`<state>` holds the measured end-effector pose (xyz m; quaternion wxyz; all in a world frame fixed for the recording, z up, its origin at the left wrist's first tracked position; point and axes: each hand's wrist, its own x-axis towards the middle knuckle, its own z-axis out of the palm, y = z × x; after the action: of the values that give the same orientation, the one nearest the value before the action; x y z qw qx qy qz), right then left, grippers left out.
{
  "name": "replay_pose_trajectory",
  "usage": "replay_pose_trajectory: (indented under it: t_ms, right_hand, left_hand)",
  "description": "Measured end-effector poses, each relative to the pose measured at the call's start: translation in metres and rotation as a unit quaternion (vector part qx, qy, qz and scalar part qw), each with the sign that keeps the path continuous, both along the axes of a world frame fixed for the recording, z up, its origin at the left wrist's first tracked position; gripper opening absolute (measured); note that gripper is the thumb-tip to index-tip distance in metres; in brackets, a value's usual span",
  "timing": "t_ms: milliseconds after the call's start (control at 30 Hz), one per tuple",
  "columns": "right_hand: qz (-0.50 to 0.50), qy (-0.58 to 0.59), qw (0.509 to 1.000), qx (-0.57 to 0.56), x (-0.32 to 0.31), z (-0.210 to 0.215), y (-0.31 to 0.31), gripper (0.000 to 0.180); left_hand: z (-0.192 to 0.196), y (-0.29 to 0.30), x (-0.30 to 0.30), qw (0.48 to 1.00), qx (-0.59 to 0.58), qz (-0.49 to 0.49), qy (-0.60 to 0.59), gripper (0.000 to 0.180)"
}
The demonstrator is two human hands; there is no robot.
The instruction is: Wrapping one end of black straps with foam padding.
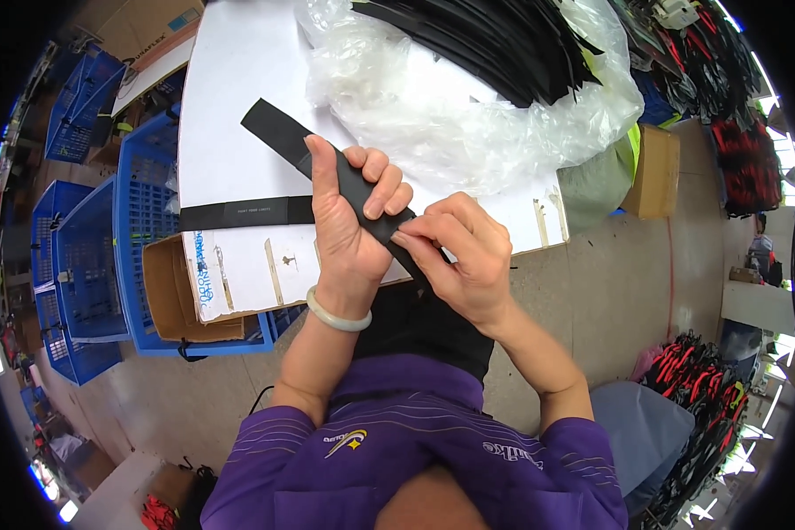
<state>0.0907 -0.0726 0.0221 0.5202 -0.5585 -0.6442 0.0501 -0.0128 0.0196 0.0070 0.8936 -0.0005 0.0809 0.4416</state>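
Observation:
A flat black strap [276, 131] runs slantwise above the near edge of the white table. My left hand [349, 216] is closed around its middle, thumb raised and fingers curled over it. At the strap's lower end, my right hand [468, 256] pinches the edge between thumb and fingertips. What lies right under those fingertips is hidden. Left of my left hand, another black strap [216, 214] with a small printed label lies along the table's near edge. A pile of long black strips [495, 49] rests on a crumpled clear plastic bag [362, 84] farther back.
The white table [230, 79] has worn tape at its front edge. Blue plastic crates [137, 247] stand to the left, one with an open cardboard box [172, 287] in it. A brown carton [658, 172] is at the right. Red-and-black bundles [698, 380] and a grey cover [640, 424] sit lower right.

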Motion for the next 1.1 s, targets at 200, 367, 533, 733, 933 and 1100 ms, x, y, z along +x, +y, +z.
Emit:
replay_pose_trajectory:
  t_ms: [200, 367, 533, 733, 933, 1100]
  right_hand:
    - [-0.004, -0.085, 0.996, 0.004, 0.003, -0.002, -0.010, 0.026]
    - [0.003, -0.078, 0.996, -0.036, 0.000, -0.014, -0.015, 0.036]
    - [0.005, -0.070, 0.996, -0.052, -0.002, -0.016, -0.012, 0.036]
    - [0.029, -0.067, 0.996, -0.043, 0.002, -0.017, -0.013, 0.034]
    - [0.048, -0.023, 0.996, -0.066, 0.010, -0.032, -0.032, 0.039]
    - [0.057, 0.049, 0.993, -0.092, 0.010, -0.038, -0.044, 0.035]
  left_hand:
    - [-0.001, 0.004, -0.006, 1.000, -0.018, 0.007, 0.009, 0.049]
    - [-0.003, 0.009, -0.010, 1.000, -0.012, 0.013, -0.021, 0.049]
    - [-0.003, 0.010, -0.009, 0.999, 0.005, 0.010, -0.032, 0.049]
    - [0.005, 0.002, -0.006, 0.997, 0.065, 0.033, -0.001, 0.044]
    - [0.007, -0.017, 0.001, 0.938, 0.323, 0.089, 0.091, 0.040]
    - [0.010, -0.025, 0.006, 0.914, 0.376, 0.106, 0.106, 0.041]
